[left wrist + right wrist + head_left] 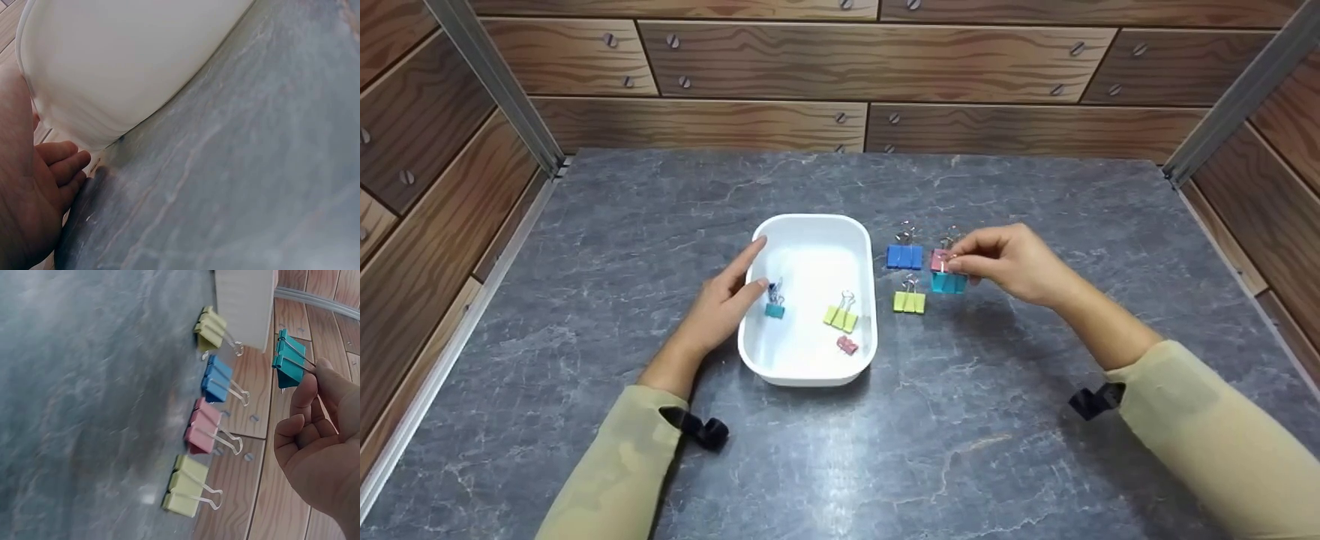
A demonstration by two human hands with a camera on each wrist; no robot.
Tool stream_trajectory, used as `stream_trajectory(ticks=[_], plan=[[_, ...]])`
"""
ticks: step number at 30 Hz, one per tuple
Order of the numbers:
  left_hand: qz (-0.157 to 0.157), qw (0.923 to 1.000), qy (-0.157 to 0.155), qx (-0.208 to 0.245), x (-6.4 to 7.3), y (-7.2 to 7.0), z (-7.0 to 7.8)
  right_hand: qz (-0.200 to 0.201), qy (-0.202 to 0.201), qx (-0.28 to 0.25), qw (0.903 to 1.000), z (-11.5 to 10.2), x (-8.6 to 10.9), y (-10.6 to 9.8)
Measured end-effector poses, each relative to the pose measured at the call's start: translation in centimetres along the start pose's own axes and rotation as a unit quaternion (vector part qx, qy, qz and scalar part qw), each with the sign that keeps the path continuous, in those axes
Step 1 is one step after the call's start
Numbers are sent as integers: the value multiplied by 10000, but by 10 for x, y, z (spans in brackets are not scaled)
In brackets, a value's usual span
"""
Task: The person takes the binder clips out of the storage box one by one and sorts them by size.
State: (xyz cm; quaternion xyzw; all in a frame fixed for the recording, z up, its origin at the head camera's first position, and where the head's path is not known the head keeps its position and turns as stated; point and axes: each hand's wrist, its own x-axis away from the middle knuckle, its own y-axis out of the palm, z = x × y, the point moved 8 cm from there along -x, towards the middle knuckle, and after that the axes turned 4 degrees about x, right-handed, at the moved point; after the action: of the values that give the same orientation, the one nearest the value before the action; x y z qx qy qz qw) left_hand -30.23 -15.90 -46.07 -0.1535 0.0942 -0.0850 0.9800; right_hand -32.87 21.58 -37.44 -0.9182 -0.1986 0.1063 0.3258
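My right hand [1016,262] pinches a teal binder clip [289,360] by its wire handle, with the clip hanging below the fingertips. In the head view this clip overlaps a pink binder clip [938,259] behind it. A blue binder clip [904,256] and a yellow-green binder clip [909,302] stand close by, left of that hand. The right wrist view also shows another yellow-green clip [187,486], beside the pink one. My left hand [720,307] rests at the left rim of a white plastic tub [808,373], its thumb and index finger reaching the edge.
Inside the tub lie a small teal clip [775,310], a yellow-green clip [840,319] and a small pink clip [847,345]; a dark piece sits near my left thumb. The grey marbled table [960,450] is bounded by wood-patterned walls [870,60] at the back and sides.
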Motion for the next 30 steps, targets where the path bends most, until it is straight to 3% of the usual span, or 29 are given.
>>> stream_trajectory(ticks=[18, 30], plan=[[49, 9999, 1, -107, 0, -1, 0, -183, 495, 69, 9986, 43, 12, 8], [26, 10000, -49, 4, -1, 0, -3, -297, 637, 242, 9972, 54, 11, 14]])
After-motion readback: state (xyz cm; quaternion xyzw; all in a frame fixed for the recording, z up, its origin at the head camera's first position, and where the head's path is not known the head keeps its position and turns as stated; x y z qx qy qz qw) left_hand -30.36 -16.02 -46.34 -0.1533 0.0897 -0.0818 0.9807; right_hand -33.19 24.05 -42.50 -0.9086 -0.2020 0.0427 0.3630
